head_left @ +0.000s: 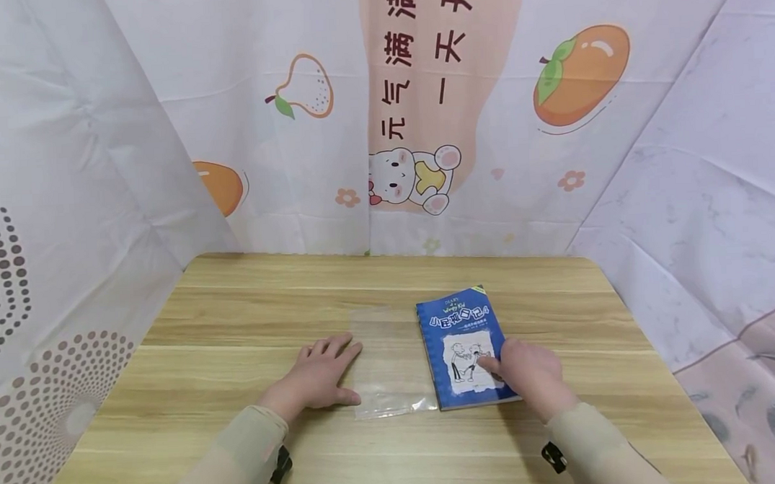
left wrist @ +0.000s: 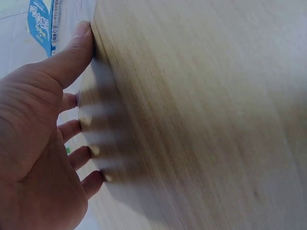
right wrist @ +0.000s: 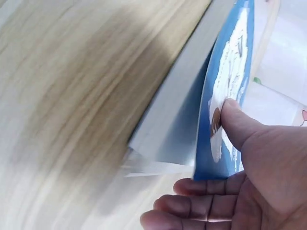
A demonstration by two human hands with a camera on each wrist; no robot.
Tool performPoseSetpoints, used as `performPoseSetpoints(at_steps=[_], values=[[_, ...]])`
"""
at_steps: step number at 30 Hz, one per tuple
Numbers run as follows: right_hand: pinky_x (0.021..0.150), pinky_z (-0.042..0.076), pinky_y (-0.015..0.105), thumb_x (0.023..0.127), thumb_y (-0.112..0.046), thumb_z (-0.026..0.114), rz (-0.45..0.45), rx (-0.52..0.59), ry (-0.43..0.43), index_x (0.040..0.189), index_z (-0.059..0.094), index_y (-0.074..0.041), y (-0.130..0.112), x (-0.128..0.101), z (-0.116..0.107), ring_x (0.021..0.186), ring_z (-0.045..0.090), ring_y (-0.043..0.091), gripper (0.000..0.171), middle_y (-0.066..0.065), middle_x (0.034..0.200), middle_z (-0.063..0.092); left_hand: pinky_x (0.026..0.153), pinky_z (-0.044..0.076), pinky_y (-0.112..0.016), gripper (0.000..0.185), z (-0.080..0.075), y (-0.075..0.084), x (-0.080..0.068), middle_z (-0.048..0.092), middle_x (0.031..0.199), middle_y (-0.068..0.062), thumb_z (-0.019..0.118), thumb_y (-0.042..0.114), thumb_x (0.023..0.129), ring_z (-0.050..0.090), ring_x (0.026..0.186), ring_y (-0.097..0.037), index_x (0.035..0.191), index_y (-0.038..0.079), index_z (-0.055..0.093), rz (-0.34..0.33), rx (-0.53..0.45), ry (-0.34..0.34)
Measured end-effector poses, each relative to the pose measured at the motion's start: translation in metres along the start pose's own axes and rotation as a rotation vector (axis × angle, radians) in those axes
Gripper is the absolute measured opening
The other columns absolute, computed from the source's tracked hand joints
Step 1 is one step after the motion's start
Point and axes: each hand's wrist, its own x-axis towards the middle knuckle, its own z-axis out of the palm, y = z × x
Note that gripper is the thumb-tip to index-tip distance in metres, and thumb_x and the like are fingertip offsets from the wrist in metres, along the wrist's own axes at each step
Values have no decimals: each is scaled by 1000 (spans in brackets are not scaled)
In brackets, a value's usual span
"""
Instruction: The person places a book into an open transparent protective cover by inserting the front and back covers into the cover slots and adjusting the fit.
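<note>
Left hand spread at the clear plastic sleeve; right hand pinching the blue paperback book on the wooden table, right of the sleeve; best gripped through its full thickness.

The head view is bright and evenly lit, its detail mostly crisp; soft shadows lie on the counter beside the left hand and right hand. Glare glints along the clear plastic sleeve at its six o'clock edge.

The left wrist view is dimmer and cooler — slightly hazy, with dark finger shadows stretching toward three o'clock and a pale sheen at two o'clock. At eleven o'clock the book looks soft and washed out.

The right wrist view is lighter, its background nearly blown out at two o'clock — the wood grain smears at nine o'clock, under a broad, diffuse shadow.
</note>
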Motion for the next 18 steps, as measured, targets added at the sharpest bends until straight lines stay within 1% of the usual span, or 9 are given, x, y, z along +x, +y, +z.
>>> performPoseSetpoints(at_steps=[3, 7, 10, 14, 17, 18], values=[[46, 30, 30, 93, -61, 65, -2, 3, 12, 68, 52, -11, -3, -2, -4, 52, 47, 19, 57, 4, 60, 46, 110, 30, -65, 91, -1, 1, 0, 28, 166, -12, 75, 58, 86, 31, 147, -42, 158, 17, 39, -2, 2, -5], [45, 33, 32, 93, -57, 67, -16, 3, 46, 74, 53, -8, -9, -5, -10, 52, 49, 20, 54, 5, 61, 49, 109, 31, -65, 91, -2, 2, -1, 28, 166, -12, 75, 57, 86, 31, 146, -42, 158, 16, 38, -6, 0, -11], [43, 36, 34, 93, -52, 69, -51, -22, 113, 77, 53, -5, -15, -10, -15, 52, 49, 21, 53, 6, 61, 50, 109, 30, -65, 91, -3, 3, -1, 27, 166, -12, 75, 57, 86, 30, 146, -42, 159, 16, 38, -7, 1, -15], [41, 39, 37, 94, -46, 72, -112, -65, 224, 80, 53, -1, -23, -16, -18, 48, 48, 21, 51, 6, 58, 47, 109, 31, -65, 90, -2, 3, -1, 27, 166, -13, 75, 56, 87, 30, 146, -42, 159, 15, 38, -3, -1, -16], [40, 40, 38, 94, -41, 73, -146, -68, 279, 91, 54, 4, -29, -18, -21, 47, 48, 22, 49, 8, 60, 48, 108, 31, -64, 90, -2, 2, 0, 27, 166, -13, 75, 56, 87, 30, 146, -42, 159, 15, 38, 0, -3, -15], [40, 40, 38, 94, -39, 73, -155, -69, 290, 98, 55, 8, -31, -19, -22, 47, 50, 23, 51, 10, 63, 53, 108, 31, -64, 90, -1, 1, 0, 27, 166, -13, 75, 56, 87, 30, 146, -42, 159, 15, 38, 1, -6, -15]])
